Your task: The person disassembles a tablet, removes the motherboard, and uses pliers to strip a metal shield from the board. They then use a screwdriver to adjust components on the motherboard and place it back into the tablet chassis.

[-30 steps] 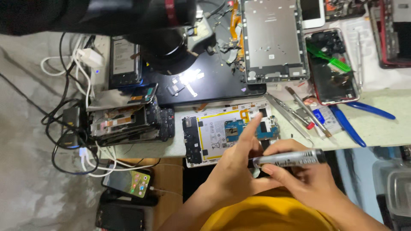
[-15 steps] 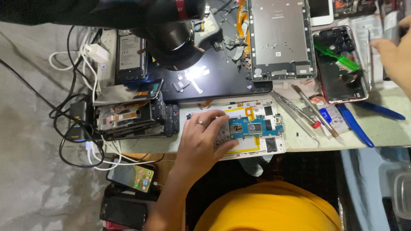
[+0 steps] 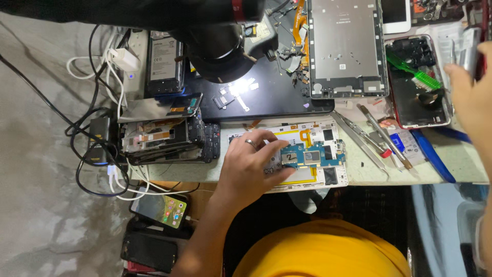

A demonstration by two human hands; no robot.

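Left hand point(image 3: 251, 166): forearm rises from lower centre, angled up and right; palm down, wrist nearly straight, fingers spread and gently curled, tips pressing flat on opened white device point(image 3: 328, 177), covering its left half. Ring on one finger. Right hand point(image 3: 474, 97): far right of opened white device, well apart from it, raised higher, back toward camera, fingers pointing up, partly cut by frame edge; grasp not discernible.

The left hand point(image 3: 251, 169) rests flat on the opened tablet point(image 3: 312, 159), fingers touching its blue circuit board point(image 3: 307, 155). The right hand point(image 3: 474, 97) reaches over the bench point(image 3: 461, 169) edge near a green brush point(image 3: 415, 69).
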